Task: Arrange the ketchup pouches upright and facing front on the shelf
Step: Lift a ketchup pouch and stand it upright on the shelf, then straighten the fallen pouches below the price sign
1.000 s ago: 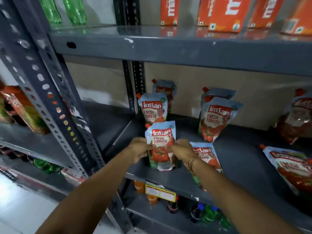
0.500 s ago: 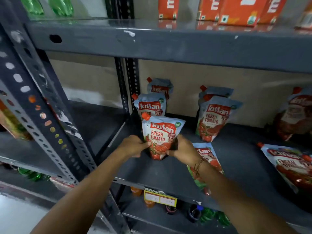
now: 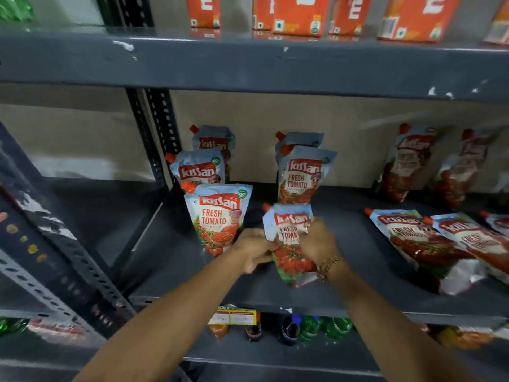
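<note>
Red-and-pale-blue ketchup pouch lifted off grey shelf, front pouch upright facing forward, two pouches lying flat

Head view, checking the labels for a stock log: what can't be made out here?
- Red-and-white ketchup pouch in both hands: motion blur smears its print; right hand and left hand cover its sides.
- Rear ketchup pouch: lower half hidden by the pouch in front.
- Yellow price tag: text too small.

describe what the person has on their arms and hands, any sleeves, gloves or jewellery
Both forearms are bare as far as the frame shows, with no sleeves in view. The left hand and right hand wear no gloves. A thin gold-coloured chain bracelet circles the right wrist. No rings or watch can be made out.
</note>
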`<state>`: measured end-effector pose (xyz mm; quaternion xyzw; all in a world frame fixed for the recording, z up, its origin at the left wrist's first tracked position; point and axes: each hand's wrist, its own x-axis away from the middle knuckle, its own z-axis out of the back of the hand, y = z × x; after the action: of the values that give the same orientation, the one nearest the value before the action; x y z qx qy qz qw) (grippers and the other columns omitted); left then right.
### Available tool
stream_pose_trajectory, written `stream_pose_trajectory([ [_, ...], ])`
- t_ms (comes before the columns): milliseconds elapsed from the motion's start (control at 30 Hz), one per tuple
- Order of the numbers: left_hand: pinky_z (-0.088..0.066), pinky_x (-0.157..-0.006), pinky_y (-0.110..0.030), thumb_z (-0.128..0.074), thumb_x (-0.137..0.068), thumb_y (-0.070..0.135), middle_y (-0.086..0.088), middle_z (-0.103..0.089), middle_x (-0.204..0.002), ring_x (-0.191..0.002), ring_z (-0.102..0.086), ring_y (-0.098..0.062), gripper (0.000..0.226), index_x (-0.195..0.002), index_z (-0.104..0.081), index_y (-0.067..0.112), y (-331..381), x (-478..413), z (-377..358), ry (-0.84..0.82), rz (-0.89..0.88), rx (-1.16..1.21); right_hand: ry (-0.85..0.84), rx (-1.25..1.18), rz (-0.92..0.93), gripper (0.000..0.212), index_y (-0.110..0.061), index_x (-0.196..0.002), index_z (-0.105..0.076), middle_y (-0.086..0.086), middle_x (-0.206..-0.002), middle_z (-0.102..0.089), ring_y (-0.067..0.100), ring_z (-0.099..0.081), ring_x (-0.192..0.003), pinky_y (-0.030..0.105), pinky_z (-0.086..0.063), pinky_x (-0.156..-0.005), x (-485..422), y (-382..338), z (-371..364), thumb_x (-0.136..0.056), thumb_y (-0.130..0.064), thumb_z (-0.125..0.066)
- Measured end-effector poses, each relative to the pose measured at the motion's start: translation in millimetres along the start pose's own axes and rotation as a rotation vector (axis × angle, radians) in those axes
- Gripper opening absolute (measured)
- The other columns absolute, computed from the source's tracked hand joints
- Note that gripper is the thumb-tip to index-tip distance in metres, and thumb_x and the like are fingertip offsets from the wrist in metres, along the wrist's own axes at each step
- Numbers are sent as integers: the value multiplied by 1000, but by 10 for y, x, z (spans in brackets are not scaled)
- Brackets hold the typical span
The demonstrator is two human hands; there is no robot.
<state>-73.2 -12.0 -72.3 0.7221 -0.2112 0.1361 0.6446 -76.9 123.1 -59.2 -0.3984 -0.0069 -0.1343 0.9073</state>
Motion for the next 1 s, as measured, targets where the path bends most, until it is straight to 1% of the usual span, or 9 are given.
stream_pose_trajectory([
  [100,-53,-70,-21,-64,-82,-7,2,-63,-86,-81,-62,-9,29,-84,-50,18,175,43,-94,56,-345,-132,181,-348,227,45,-9,-132,-34,7,-116,-58,20,-58,-99,27,-47,-78,102,7,184,-90,-9,-51],
  [200,-53,-79,-23,-67,-80,-6,4,-61,-90,-87,-62,-10,36,-83,-47,24,217,-32,-139,116,-486,-191,209,-458,359,56,-12,-140,-25,-3,-116,-52,9,-52,-100,6,-44,-71,138,105,219,-90,-5,-49],
  [367,-53,-90,-40,-66,-80,7,-5,-65,-98,-100,-63,-24,16,-88,-54,16,-73,-242,-292,392,-416,-273,77,-378,311,43,-7,-129,-40,14,-127,-56,25,-55,-113,23,-42,-83,0,291,198,-87,-1,-49],
  [500,-47,-48,-20,-62,-80,8,-8,-67,-99,-71,-59,-18,24,-103,-67,2,-146,-159,-774,677,-148,191,-132,-237,380,48,-8,-131,-41,5,-127,-55,18,-52,-117,26,-41,-93,-113,382,465,-85,-4,-56],
  [600,-46,-69,-24,-47,-88,11,-7,-56,-103,-84,-55,-18,35,-121,-59,8,-126,-87,-1315,451,176,394,-112,29,371,50,-7,-136,-41,11,-138,-48,24,-45,-127,31,-34,-107,-327,615,811,-87,-11,-55],
  [733,-39,-91,-32,-41,-91,9,-4,-52,-90,-84,-51,-18,17,-78,-53,10,19,-211,-1977,251,241,305,55,549,220,37,-4,-117,-57,21,-125,-57,38,-50,-117,42,-41,-102,-650,1046,1530,-86,-23,-48],
  [833,-39,-102,-33,-45,-92,16,-12,-55,-118,-117,-52,-26,22,-106,-59,7,70,-392,-2402,138,258,218,-82,680,50,41,-5,-125,-51,18,-131,-55,34,-51,-120,39,-39,-101,-853,1341,2078,-89,-24,-44],
  [900,-48,-89,-30,-50,-92,21,-13,-61,-119,-110,-58,-26,27,-114,-59,9,50,-477,-2630,43,289,181,-219,688,14,46,-6,-129,-47,16,-133,-54,32,-52,-120,35,-41,-99,-945,1490,2275,-89,-29,-49],
  [1000,-53,-51,-24,-57,-92,17,-6,-58,-82,-70,-57,-16,8,-91,-57,9,-24,-553,-2841,38,275,128,-274,614,-26,50,-5,-121,-54,16,-128,-59,31,-57,-114,33,-45,-95,-1037,1652,2380,-87,-42,-53],
])
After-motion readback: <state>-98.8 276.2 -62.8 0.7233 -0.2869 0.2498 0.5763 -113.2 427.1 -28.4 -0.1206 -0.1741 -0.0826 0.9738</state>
